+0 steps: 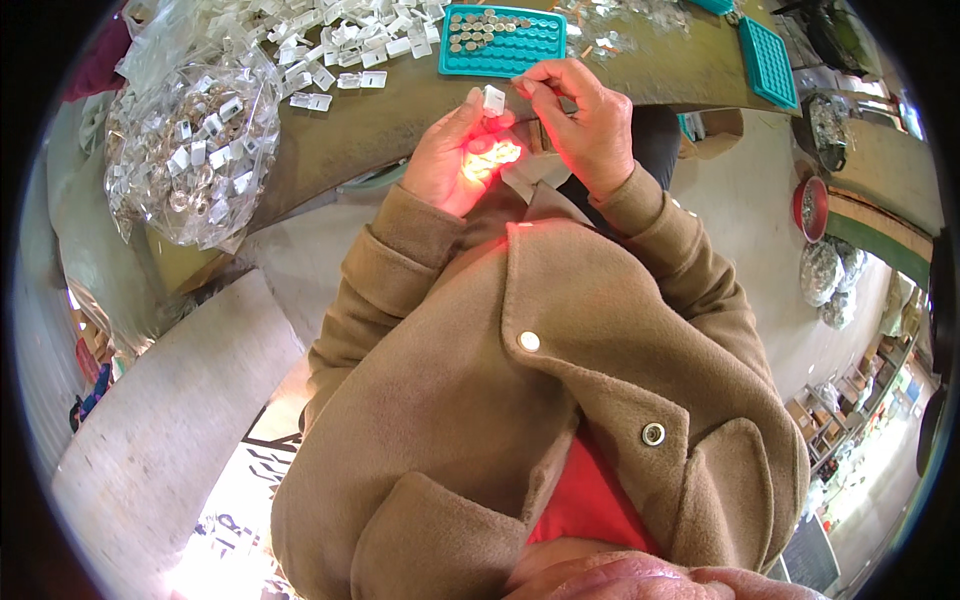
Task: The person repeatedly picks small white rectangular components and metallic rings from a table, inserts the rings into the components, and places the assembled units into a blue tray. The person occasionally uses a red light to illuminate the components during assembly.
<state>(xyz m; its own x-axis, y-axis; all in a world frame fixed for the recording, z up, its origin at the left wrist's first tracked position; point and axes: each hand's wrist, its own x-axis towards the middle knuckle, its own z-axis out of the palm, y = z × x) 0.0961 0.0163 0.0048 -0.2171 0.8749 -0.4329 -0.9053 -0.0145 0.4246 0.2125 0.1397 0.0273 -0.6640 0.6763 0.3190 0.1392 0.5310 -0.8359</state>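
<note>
Between the thumb and fingers of my left hand (445,160) is a small white plastic case (493,101), held upright. A bright red glow lights the palm and fingers just below it. My right hand (590,120) is close by on the right, its thumb and index finger pinched together near the case. Whatever is in that pinch is too small to make out. Just beyond both hands, a teal tray (545,62) with round pockets holds several silver discs like button cells.
Loose white plastic cases (373,79) spread over the table (350,125) to the left of the tray. A clear bag (190,160) full of small white and silver parts sits at the left. Another teal tray (768,62) lies at the right, with a red bowl (811,208) beyond.
</note>
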